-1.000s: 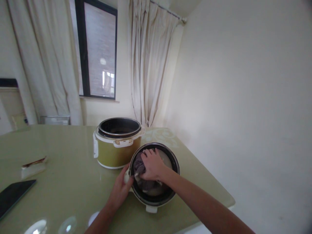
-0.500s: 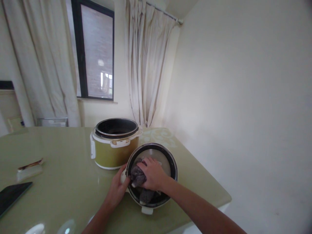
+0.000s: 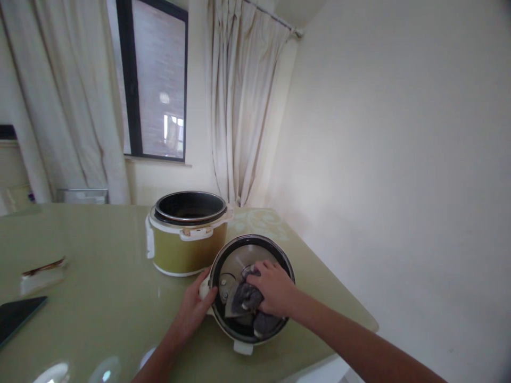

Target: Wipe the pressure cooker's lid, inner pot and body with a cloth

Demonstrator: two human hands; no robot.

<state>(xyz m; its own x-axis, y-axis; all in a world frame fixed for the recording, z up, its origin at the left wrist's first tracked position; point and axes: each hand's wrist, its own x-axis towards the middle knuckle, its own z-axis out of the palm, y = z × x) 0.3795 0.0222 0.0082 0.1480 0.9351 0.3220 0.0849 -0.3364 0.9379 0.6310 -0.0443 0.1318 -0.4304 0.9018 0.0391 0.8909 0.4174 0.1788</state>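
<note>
An upturned cooker lid (image 3: 239,255) with a black rim and shiny metal inner plate lies on the green table near its right corner. My right hand (image 3: 271,290) is closed on a dark grey cloth (image 3: 245,300) and presses it against the inside of the lid. My left hand (image 3: 195,311) grips the lid's white left edge, fingers curled round it. Just behind the lid stands the olive-green cooker body (image 3: 187,234), open, with its dark inner pot showing.
The glossy green table (image 3: 99,308) ends close to the right of the lid, beside a bare wall. A white object with a brown stick on it (image 3: 42,271) and a dark tablet (image 3: 18,314) lie at the left. Curtains and a window stand behind.
My right hand has slid the cloth from the lid's left side toward its lower right, baring more of the metal plate. My left hand stays on the lid's edge.
</note>
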